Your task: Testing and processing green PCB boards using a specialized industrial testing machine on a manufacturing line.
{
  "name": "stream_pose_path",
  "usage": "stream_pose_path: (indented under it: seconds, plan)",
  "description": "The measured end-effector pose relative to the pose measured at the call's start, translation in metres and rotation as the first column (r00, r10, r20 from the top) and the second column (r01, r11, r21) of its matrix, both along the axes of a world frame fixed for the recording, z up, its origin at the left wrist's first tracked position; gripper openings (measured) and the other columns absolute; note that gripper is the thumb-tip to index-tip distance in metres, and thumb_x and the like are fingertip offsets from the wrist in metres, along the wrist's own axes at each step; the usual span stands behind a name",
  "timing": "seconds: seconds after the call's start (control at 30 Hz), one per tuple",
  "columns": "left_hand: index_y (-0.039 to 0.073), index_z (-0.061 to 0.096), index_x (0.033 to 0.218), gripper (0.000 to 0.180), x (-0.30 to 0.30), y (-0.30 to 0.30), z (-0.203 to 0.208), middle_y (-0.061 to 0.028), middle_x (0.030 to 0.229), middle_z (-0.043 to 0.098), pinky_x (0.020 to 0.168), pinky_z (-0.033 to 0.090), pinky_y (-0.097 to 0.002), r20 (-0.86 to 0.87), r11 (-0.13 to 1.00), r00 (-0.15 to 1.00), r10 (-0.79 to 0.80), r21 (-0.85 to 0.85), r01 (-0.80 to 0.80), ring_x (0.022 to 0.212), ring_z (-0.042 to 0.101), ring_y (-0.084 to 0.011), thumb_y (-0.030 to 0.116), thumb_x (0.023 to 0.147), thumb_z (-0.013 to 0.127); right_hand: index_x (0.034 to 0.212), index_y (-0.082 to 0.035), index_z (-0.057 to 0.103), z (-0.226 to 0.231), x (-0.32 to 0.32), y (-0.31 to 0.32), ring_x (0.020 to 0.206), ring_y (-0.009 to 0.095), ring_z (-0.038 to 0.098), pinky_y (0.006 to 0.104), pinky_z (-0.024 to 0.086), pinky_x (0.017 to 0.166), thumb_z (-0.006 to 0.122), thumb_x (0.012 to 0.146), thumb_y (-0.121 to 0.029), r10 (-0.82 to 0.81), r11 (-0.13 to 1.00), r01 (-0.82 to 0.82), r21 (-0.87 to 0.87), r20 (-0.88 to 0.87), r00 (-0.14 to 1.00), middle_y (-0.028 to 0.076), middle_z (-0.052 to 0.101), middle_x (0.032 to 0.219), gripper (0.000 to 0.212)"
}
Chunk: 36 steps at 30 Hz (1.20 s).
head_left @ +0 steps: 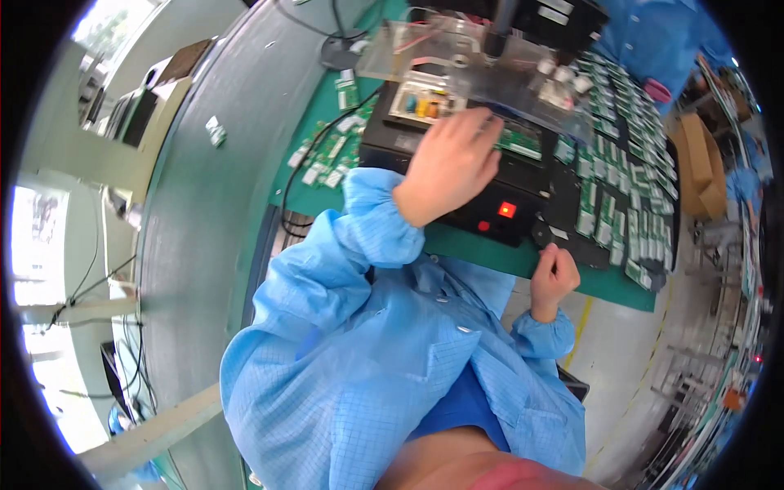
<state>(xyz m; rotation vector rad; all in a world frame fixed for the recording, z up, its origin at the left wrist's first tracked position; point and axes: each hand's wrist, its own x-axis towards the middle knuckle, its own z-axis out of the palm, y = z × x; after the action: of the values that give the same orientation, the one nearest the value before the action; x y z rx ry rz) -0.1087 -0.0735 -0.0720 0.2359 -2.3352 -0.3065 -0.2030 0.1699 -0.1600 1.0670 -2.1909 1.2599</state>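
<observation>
My left hand (pixel 459 160) reaches over a black test fixture (pixel 392 135), its fingers curled down at the top beside a green circuit board (pixel 521 144). Whatever lies under those fingertips is hidden. Left of them, a pale tray of small coloured components (pixel 426 104) sits on the fixture. Red lights (pixel 506 210) glow on the fixture's front face. My right hand (pixel 554 278) is closed in a loose fist at the bench's front edge, close to a black mat (pixel 584 251); nothing shows sticking out of it.
Many green circuit boards (pixel 607 216) stand in rows on the right. More loose boards (pixel 331 157) lie left of the fixture, beside a black cable (pixel 286 184). A clear plastic cover (pixel 523 94) hangs over the fixture's back. A cardboard box (pixel 701 167) stands beyond the bench's right side.
</observation>
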Motion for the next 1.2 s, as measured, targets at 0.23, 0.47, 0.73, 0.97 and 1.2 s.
stream_pose_path:
  seconds: [0.23, 0.47, 0.73, 0.97, 1.2]
  plan:
    - [0.004, 0.058, 0.123, 0.039, -0.008, 0.004, 0.001, -0.0145, 0.115, 0.056, 0.092, 0.045, -0.0422, 0.157, 0.998, 0.987, 0.027, -0.062, -0.017, 0.11, 0.054, -0.0318, 0.022, 0.089, 0.063, 0.061, 0.0, 0.053, 0.002, 0.0, -0.005, 0.046, 0.02, 0.045, 0.0338, 0.033, 0.044, 0.062, 0.087, 0.0, 0.006, 0.999, -0.005, -0.039, 0.026, 1.0, 0.01, 0.05, 0.056, 0.028]
    - [0.001, 0.062, 0.114, 0.034, -0.019, -0.01, -0.005, -0.0142, 0.113, 0.055, 0.092, 0.045, -0.0399, 0.058, 0.994, 0.998, 0.036, -0.108, -0.03, 0.109, 0.054, -0.0309, 0.015, 0.083, 0.066, 0.063, 0.002, 0.054, -0.001, -0.001, -0.002, 0.047, 0.018, 0.046, 0.0317, 0.034, 0.045, 0.061, 0.089, -0.001, 0.023, 1.0, -0.023, -0.011, 0.021, 1.0, 0.01, 0.051, 0.056, 0.027]
    - [-0.003, 0.061, 0.114, 0.033, -0.026, -0.012, -0.007, -0.0163, 0.116, 0.056, 0.1, 0.042, -0.0413, 0.074, 0.996, 0.997, 0.004, -0.09, 0.003, 0.113, 0.053, -0.0322, 0.014, 0.085, 0.061, 0.064, 0.001, 0.055, 0.002, -0.001, -0.002, 0.048, 0.019, 0.048, 0.032, 0.035, 0.046, 0.062, 0.088, -0.002, 0.022, 1.0, -0.022, 0.0, 0.042, 0.999, 0.011, 0.052, 0.057, 0.026]
    - [0.006, 0.055, 0.13, 0.049, -0.018, 0.017, -0.007, -0.0231, 0.129, 0.051, 0.104, 0.038, -0.0457, 0.094, 0.995, 0.996, -0.004, -0.094, 0.012, 0.125, 0.046, -0.0382, 0.033, 0.089, 0.061, 0.063, 0.001, 0.054, 0.003, -0.001, -0.002, 0.047, 0.02, 0.048, 0.0325, 0.035, 0.046, 0.062, 0.088, -0.002, 0.015, 1.0, -0.015, 0.003, 0.043, 0.999, 0.011, 0.052, 0.057, 0.026]
    - [0.005, 0.052, 0.135, 0.058, -0.022, 0.03, -0.012, -0.0269, 0.135, 0.047, 0.105, 0.036, -0.0466, 0.152, 0.996, 0.988, 0.042, -0.082, -0.03, 0.132, 0.04, -0.0399, 0.043, 0.09, 0.06, 0.062, 0.001, 0.053, 0.004, 0.002, -0.002, 0.047, 0.021, 0.046, 0.0332, 0.034, 0.046, 0.062, 0.088, -0.003, 0.001, 1.0, -0.001, 0.0, 0.034, 0.999, 0.011, 0.05, 0.056, 0.028]
